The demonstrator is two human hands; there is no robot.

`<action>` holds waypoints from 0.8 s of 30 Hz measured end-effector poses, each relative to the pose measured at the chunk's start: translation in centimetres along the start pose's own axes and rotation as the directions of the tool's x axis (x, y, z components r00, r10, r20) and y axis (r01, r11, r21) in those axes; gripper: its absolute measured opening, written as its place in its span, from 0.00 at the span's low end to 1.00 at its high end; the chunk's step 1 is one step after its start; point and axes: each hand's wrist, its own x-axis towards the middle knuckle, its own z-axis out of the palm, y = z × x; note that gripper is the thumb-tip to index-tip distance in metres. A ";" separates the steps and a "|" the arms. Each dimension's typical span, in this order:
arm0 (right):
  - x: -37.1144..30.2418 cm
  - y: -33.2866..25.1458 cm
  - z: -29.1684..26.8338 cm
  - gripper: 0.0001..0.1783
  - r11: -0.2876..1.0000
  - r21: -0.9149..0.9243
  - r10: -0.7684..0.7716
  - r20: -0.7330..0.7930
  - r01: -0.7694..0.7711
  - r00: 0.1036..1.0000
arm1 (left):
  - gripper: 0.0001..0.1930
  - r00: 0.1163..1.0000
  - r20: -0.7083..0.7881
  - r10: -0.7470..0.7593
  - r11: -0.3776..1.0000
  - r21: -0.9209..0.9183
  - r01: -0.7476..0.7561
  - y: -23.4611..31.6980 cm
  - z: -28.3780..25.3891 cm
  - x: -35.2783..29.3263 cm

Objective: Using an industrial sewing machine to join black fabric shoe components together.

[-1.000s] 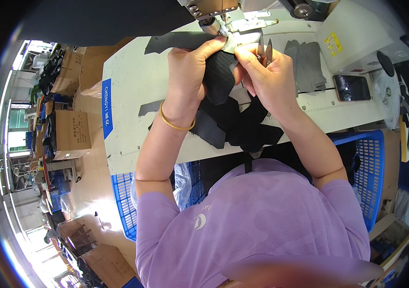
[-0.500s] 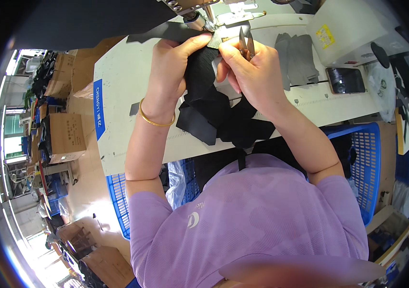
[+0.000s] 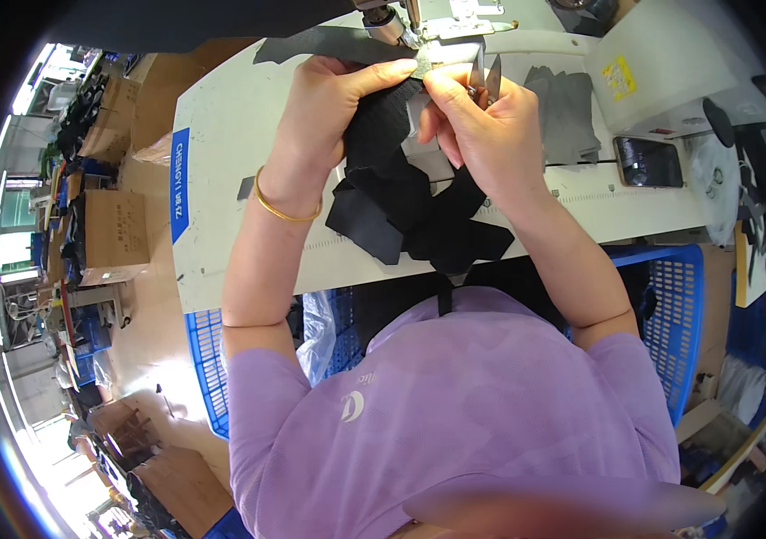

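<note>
My left hand (image 3: 334,112) pinches black fabric (image 3: 376,135) at its upper end, thumb stretched toward the sewing machine's needle area (image 3: 414,34). A small grey piece (image 3: 422,65) lies at the thumb tip, against the black fabric. My right hand (image 3: 495,130) is closed, its thumb and forefinger at the right edge of that grey piece. A pair of dark snips (image 3: 493,79) is tucked in the same hand, blades pointing up and away from me. Below both hands the black fabric hangs in joined, folded pieces down to the table's near edge.
Grey cut pieces (image 3: 564,112) lie stacked on the white table (image 3: 230,216), right of my right hand. Beyond them are a phone (image 3: 648,163) and a white machine housing (image 3: 648,67). Blue baskets (image 3: 675,305) stand below the near edge. Cardboard boxes (image 3: 114,235) are on the floor at left.
The view has shifted a little, so table and machine sit slightly differently in the picture. Both hands keep the same hold at the needle area, and the snips stay in my right hand.
</note>
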 end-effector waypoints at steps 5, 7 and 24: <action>-0.1 0.1 0.7 0.11 1.000 0.027 0.006 -0.050 -0.004 0.999 | 0.08 0.994 0.051 -0.097 0.994 0.054 0.094 0.8 -0.7 0.3; -0.1 0.0 0.8 0.10 0.999 0.034 0.014 -0.052 -0.012 0.999 | 0.08 0.994 0.066 -0.088 0.996 0.040 0.085 0.6 -1.2 0.7; -2.4 0.3 -1.3 0.15 0.989 0.002 0.148 0.143 -0.149 0.979 | 0.07 0.997 -0.045 0.065 0.996 0.068 -0.061 -0.1 -0.8 2.0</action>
